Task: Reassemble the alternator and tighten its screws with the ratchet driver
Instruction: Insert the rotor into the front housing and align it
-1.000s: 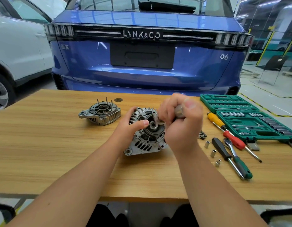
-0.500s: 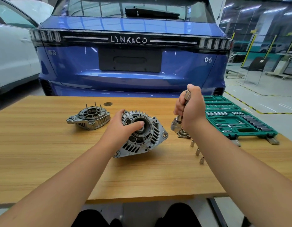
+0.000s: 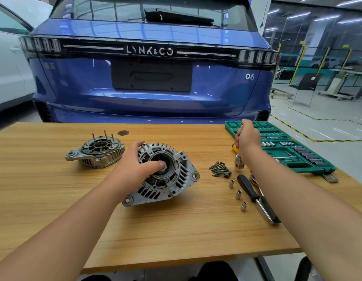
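The alternator body (image 3: 166, 175) lies tilted on the wooden table (image 3: 54, 199), just left of the table's middle, its round open face turned up and toward the camera and its shaft axis leaning back to the far right. It is cast grey metal, dull and slightly grimy, with slotted vents round the rim, a row of cooling fins along its far edge and two visible mounting ears with holes. The left hand (image 3: 133, 169) rests over its left side, fingers curled over the rim and the thumb pressing at the centre hub, so it grips the housing.

One separate end cover (image 3: 95, 152) sits to the left, apart from the body: the same grey casting, finned, with three thin studs standing upright from it.

The right hand (image 3: 247, 138) is closed round the ratchet driver (image 3: 239, 162), which stands nearly upright with its chunky silver socket end pointing down, close to the table; a yellow handle (image 3: 234, 149) shows just behind it.

A small heap of dark screws (image 3: 219, 169) lies between the body and the driver, heads to the right. Three short silver sockets (image 3: 238, 194) stand in a diagonal row nearer the camera, beside a black-handled screwdriver (image 3: 251, 193). A green socket case (image 3: 287, 153) lies open at the far right edge, before a blue car (image 3: 151, 82)
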A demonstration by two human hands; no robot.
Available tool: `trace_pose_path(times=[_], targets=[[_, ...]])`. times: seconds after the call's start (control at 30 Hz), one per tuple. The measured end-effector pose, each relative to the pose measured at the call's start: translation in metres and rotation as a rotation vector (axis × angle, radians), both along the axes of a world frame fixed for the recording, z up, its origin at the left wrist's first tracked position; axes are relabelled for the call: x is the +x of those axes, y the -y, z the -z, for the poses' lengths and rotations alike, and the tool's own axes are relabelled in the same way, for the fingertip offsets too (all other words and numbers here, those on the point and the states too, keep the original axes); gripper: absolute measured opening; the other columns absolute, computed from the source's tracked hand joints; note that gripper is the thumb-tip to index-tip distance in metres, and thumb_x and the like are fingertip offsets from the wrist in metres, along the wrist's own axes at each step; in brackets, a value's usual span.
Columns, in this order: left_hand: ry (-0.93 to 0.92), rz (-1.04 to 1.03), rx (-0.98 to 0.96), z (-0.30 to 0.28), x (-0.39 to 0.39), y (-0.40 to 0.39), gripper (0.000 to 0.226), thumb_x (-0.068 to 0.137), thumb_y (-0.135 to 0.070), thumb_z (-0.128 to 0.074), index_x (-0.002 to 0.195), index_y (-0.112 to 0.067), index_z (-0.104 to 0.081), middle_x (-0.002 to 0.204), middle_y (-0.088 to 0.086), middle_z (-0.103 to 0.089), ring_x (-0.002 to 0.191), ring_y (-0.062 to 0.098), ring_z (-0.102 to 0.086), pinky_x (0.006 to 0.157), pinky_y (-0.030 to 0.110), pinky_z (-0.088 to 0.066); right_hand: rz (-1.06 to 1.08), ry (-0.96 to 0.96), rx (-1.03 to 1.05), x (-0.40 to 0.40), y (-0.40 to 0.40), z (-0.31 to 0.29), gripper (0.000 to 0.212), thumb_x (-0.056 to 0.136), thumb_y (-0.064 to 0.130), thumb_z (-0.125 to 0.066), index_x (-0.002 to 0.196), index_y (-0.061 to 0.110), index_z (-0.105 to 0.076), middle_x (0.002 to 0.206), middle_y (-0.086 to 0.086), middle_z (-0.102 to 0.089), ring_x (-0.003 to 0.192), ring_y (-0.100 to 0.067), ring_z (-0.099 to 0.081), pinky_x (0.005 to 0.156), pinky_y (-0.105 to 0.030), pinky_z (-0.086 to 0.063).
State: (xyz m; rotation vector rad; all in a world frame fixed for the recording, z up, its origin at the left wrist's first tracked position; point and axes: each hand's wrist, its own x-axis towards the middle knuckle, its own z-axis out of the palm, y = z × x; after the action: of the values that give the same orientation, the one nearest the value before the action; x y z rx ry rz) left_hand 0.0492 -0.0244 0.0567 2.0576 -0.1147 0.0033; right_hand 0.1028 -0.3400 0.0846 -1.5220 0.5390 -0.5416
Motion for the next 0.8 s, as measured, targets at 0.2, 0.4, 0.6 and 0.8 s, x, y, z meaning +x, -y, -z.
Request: trace_pose_path(times=[0.2, 0.4, 0.6, 0.8], targets=[[-0.001, 0.021, 0.024, 0.001, 0.004, -0.003, 0.111, 0.05, -0.073, -0.067, 0.149, -0.049, -0.022, 0.162, -0.001, -0.026, 0.143, 0.027, -0.035, 0.094, 0.042, -0.036, 0.054, -0.011, 0.063, 0.008, 0.013, 0.018, 0.038, 0.091, 0.045, -0.042, 0.062, 0.022, -0.044, 0.05, 0.005, -0.041, 0.052, -0.015, -0.034, 0.054, -0.035, -0.029], [0.007, 0.025, 0.031, 0.003, 0.004, -0.003, 0.109, 0.051, -0.074, -0.067, 0.148, -0.051, -0.022, 0.162, -0.001, -0.026, 0.142, 0.026, -0.035, 0.094, 0.041, -0.034, 0.031, 0.003, 0.073, 0.01, 0.02, 0.015, 0.03, 0.092, 0.035, -0.046, 0.066, 0.02, -0.046, 0.055, 0.003, -0.044, 0.054, -0.016, -0.036, 0.055, -0.034, -0.033], [-0.001, 0.033, 0.009, 0.001, 0.001, -0.001, 0.109, 0.052, -0.073, -0.067, 0.149, -0.049, -0.022, 0.162, -0.002, -0.026, 0.142, 0.027, -0.035, 0.094, 0.042, -0.035, 0.149, -0.079, -0.337, 0.006, 0.032, 0.006, 0.029, 0.095, 0.038, -0.045, 0.09, 0.014, -0.061, 0.089, -0.006, -0.063, 0.085, -0.025, -0.057, 0.075, -0.042, -0.043], [-0.022, 0.042, -0.066, -0.002, -0.008, 0.0, 0.106, 0.056, -0.077, -0.068, 0.149, -0.054, -0.024, 0.162, -0.006, -0.027, 0.143, 0.027, -0.034, 0.097, 0.045, -0.037, -0.067, 0.207, -0.863, -0.028, -0.028, -0.017, 0.032, 0.095, 0.046, -0.041, 0.094, 0.022, -0.062, 0.099, 0.003, -0.058, 0.094, -0.017, -0.054, 0.078, -0.035, -0.041]])
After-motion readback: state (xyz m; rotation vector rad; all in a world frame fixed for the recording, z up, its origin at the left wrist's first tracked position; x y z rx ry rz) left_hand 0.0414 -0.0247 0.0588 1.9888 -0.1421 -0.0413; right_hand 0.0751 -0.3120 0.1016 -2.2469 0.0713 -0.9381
